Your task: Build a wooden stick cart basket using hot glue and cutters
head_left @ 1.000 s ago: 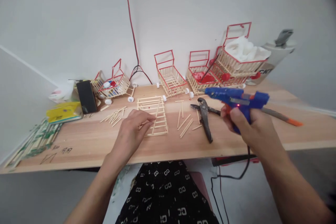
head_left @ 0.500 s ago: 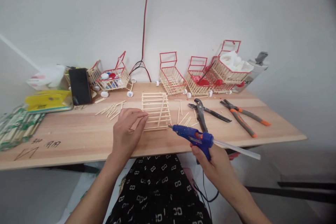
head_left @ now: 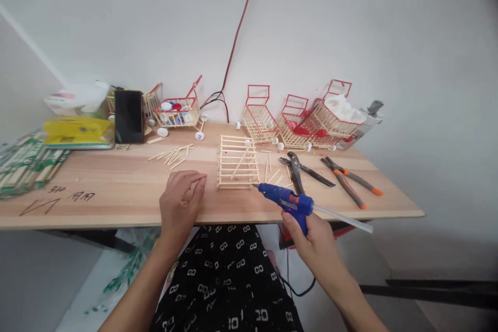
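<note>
Right hand: the right hand (head_left: 311, 241) is wrapped around the handle of the blue glue gun (head_left: 286, 201), held at the near edge of the table (head_left: 116, 202); a clear glue stick pokes out of the gun's back.
Gun tip: it points left, just beside the near right corner of the stick frame (head_left: 237, 162).
Left hand: the left hand (head_left: 181, 205) rests on the table near the frame's left side, fingers curled and pinched together; whether they hold a stick cannot be told.
Stick frame: flat on the table, one loose stick lying slantwise across it.
Right of the frame: a few loose sticks, then black pliers (head_left: 298, 170) and orange-handled pliers (head_left: 348, 179).
Left, farther back: a scatter of sticks (head_left: 171, 154).
Back edge: small stick carts (head_left: 295, 122) with red trim, a phone (head_left: 128, 115) leaning upright.
</note>
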Demonstrator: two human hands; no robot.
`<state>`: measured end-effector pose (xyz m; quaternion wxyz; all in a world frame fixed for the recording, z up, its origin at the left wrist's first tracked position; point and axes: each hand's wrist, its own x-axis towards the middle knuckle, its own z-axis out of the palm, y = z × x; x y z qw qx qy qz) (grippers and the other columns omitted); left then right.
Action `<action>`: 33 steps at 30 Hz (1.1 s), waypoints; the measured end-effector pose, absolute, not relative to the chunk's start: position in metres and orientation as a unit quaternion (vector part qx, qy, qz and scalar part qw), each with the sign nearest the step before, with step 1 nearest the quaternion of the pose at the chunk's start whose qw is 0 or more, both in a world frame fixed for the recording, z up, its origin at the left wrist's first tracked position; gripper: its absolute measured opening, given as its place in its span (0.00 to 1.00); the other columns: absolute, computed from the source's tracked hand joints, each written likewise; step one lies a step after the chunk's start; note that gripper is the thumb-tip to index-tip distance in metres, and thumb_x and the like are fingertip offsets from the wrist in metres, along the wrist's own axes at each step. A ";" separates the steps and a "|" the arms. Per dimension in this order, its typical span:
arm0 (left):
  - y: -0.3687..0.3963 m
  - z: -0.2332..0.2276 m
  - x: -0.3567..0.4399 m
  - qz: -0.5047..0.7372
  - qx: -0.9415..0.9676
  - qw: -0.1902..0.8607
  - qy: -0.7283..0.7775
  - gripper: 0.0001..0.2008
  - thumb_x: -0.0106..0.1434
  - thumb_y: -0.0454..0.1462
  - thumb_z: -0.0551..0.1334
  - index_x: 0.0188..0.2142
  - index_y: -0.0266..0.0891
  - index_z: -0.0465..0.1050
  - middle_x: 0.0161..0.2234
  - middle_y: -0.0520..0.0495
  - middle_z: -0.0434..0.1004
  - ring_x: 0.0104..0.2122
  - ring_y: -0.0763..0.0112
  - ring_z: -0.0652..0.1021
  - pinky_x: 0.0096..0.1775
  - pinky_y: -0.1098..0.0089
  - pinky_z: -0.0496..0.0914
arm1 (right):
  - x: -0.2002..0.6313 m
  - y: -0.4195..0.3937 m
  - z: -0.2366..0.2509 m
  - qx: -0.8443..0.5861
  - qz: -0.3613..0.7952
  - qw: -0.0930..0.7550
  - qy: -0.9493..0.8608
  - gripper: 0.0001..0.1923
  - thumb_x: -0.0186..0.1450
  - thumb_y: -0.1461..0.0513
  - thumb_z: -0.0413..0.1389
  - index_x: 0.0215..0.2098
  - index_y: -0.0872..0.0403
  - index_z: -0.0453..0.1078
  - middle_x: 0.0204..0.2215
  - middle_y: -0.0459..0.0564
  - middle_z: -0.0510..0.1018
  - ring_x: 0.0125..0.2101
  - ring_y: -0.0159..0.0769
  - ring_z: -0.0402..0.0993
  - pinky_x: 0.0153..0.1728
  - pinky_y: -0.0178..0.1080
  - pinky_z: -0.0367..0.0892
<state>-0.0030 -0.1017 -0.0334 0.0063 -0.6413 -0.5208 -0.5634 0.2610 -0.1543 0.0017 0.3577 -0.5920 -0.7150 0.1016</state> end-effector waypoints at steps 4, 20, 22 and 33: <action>-0.101 -0.033 -0.003 -0.566 -0.639 -0.004 -0.521 0.06 0.67 0.36 0.59 0.36 0.40 0.76 0.34 0.47 0.80 0.38 0.66 0.77 0.44 0.65 0.71 | 0.260 -0.155 0.002 -0.585 0.099 0.368 -0.716 0.18 0.69 0.49 0.50 0.33 0.50 0.74 0.18 0.47 0.74 0.23 0.42 0.74 0.22 0.39 0.70; -0.102 -0.036 -0.005 -0.553 -0.636 -0.021 -0.537 0.07 0.67 0.36 0.59 0.34 0.40 0.75 0.34 0.47 0.80 0.38 0.66 0.77 0.43 0.67 0.71 | 0.260 -0.152 0.002 -0.583 0.110 0.357 -0.721 0.17 0.69 0.49 0.50 0.35 0.50 0.74 0.21 0.49 0.76 0.28 0.45 0.78 0.28 0.41 0.73; -0.103 -0.036 -0.005 -0.554 -0.636 -0.024 -0.537 0.07 0.67 0.35 0.59 0.35 0.39 0.75 0.34 0.47 0.80 0.38 0.67 0.77 0.43 0.67 0.71 | 0.261 -0.152 0.002 -0.583 0.105 0.360 -0.721 0.17 0.69 0.50 0.51 0.36 0.51 0.75 0.21 0.49 0.77 0.28 0.45 0.78 0.28 0.41 0.73; -0.100 -0.040 -0.006 -0.559 -0.642 0.010 -0.526 0.06 0.67 0.34 0.60 0.34 0.38 0.75 0.33 0.47 0.79 0.37 0.68 0.77 0.41 0.67 0.71 | 0.264 -0.152 -0.007 -0.589 0.088 0.357 -0.720 0.22 0.70 0.49 0.50 0.46 0.55 0.76 0.27 0.52 0.81 0.30 0.45 0.79 0.32 0.41 0.74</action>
